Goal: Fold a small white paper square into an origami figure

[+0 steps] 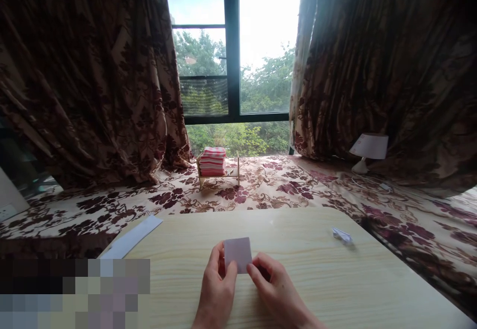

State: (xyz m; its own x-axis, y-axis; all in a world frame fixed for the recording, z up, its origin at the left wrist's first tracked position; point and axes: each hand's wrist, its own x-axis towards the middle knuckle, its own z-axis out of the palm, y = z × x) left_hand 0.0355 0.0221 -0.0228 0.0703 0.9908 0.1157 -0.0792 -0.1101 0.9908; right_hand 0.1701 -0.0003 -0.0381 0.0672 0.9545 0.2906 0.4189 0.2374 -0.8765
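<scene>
A small square of folded white paper (238,253) is held up above the wooden table (290,249). My left hand (218,282) grips its left side, thumb on the near face and fingers behind. At the lower right corner, my right hand (274,282) pinches the paper between thumb and curled forefinger. The paper's back and the fingertips behind it are hidden.
A long white paper strip (137,237) lies at the table's left edge, and a small folded paper piece (342,235) at the right. Beyond, a little rack with striped red-and-white cloths (213,161) and a white lamp (368,146) stand on the floral cover (268,190).
</scene>
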